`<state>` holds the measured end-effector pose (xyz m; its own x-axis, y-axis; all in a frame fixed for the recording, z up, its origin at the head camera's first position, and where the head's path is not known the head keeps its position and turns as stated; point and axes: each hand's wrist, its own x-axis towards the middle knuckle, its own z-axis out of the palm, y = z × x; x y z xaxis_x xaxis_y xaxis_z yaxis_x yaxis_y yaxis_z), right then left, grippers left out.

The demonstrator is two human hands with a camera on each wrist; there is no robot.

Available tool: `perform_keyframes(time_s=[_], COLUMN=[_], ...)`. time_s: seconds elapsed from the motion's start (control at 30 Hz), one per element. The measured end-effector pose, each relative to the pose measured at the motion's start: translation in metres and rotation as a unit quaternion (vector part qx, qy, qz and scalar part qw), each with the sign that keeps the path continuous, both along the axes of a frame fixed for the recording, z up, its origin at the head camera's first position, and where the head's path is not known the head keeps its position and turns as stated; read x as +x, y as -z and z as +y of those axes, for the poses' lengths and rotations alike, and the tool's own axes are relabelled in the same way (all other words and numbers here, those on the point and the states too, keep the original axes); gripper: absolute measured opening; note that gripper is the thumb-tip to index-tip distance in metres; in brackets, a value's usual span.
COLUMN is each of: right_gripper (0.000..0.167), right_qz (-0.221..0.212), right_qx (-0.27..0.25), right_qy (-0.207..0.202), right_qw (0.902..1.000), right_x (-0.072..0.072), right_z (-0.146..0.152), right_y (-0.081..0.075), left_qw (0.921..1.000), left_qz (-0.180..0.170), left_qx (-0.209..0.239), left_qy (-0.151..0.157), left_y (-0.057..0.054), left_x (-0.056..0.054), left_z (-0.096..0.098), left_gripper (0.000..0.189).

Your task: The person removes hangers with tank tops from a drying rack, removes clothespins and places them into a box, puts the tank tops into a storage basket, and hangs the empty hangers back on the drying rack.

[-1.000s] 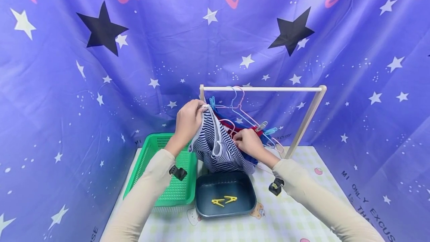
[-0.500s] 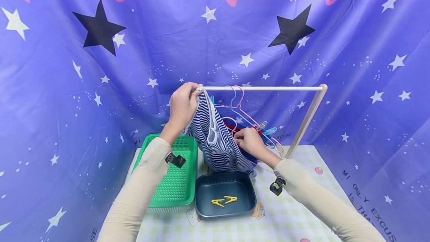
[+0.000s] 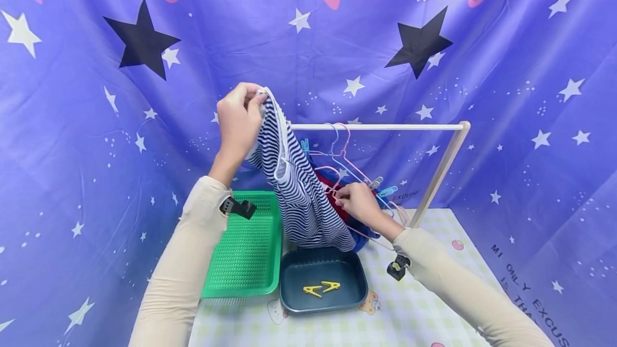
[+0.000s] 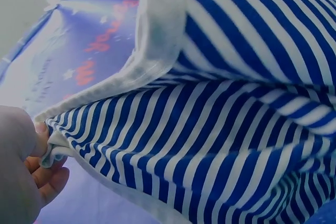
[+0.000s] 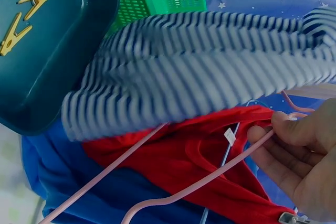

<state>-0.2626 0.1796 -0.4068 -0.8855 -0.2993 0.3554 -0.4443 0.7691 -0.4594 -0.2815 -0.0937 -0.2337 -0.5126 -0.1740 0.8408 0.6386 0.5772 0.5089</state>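
Observation:
My left hand (image 3: 238,117) pinches the white-trimmed edge of a navy-and-white striped garment (image 3: 303,197), raised above the rack's left end. The cloth slants down to the right, and its opening shows in the left wrist view. With thumb and fingers, my right hand (image 5: 310,161) grips a pink hanger (image 5: 210,179) close to its hook. One arm of that hanger runs under the striped cloth, so its end is hidden. Behind it, a red garment (image 5: 163,161) and a blue garment (image 5: 126,192) hang with other hangers.
A wooden rack (image 3: 400,127) carries a blue and a pink hanger. Grey (image 3: 376,182) and blue clothespins (image 3: 387,191) clip the hung clothes. A green basket (image 3: 278,261) stands left of a dark tray (image 3: 323,310) that holds two yellow clothespins (image 3: 313,291).
My left hand has moved up and left, pulling the striped garment's edge higher and stretching the cloth. My right hand keeps its grip on the pink hanger, almost in place.

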Motion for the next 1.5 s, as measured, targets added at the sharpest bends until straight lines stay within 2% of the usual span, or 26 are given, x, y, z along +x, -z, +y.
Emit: perform_keyframes(time_s=[0.17,0.4,0.6,0.77,0.93,1.07,1.17,1.3,1.5], right_gripper=[0.005,0.005,0.007,0.006,0.006,0.007,0.008,0.005,0.005], right_qz=[0.003,0.007,0.012,0.012,0.0,-0.003,-0.005,-0.007,-0.004], right_qx=[-0.005,-0.011,-0.011,-0.011,-0.006,-0.005,-0.008,-0.009,-0.012], right_qy=[-0.008,-0.009,-0.013,-0.014,-0.008,-0.002,-0.001,-0.004,-0.004], right_qw=[1.0,0.9999,0.9998,0.9998,1.0,1.0,1.0,0.9999,0.9999], right_x=[-0.001,-0.001,-0.003,-0.003,-0.001,-0.001,0.0,0.0,0.0], right_z=[-0.001,-0.004,-0.008,-0.008,-0.01,-0.011,-0.013,-0.014,-0.015], right_y=[0.001,0.002,0.0,-0.001,0.002,0.004,0.003,0.002,0.0], left_qw=[0.9995,0.9988,0.9976,0.9951,0.9921,0.9891,0.9869,0.9815,0.9658], left_qz=[0.012,-0.003,-0.015,-0.02,-0.035,-0.054,-0.07,-0.111,-0.176], left_qx=[0.029,0.042,0.015,0.016,0.008,-0.014,-0.043,-0.082,-0.149], left_qy=[-0.006,-0.027,-0.066,-0.095,-0.12,-0.136,-0.139,-0.133,-0.118], left_y=[-0.024,-0.054,-0.068,-0.072,-0.068,-0.057,-0.045,-0.027,-0.003], left_x=[0.007,0.02,0.023,0.022,0.024,0.025,0.023,0.019,0.016], left_z=[-0.013,-0.032,-0.053,-0.073,-0.088,-0.094,-0.097,-0.102,-0.108], left_gripper=[0.009,0.01,0.015,0.015,0.016,0.017,0.018,0.018,0.017])
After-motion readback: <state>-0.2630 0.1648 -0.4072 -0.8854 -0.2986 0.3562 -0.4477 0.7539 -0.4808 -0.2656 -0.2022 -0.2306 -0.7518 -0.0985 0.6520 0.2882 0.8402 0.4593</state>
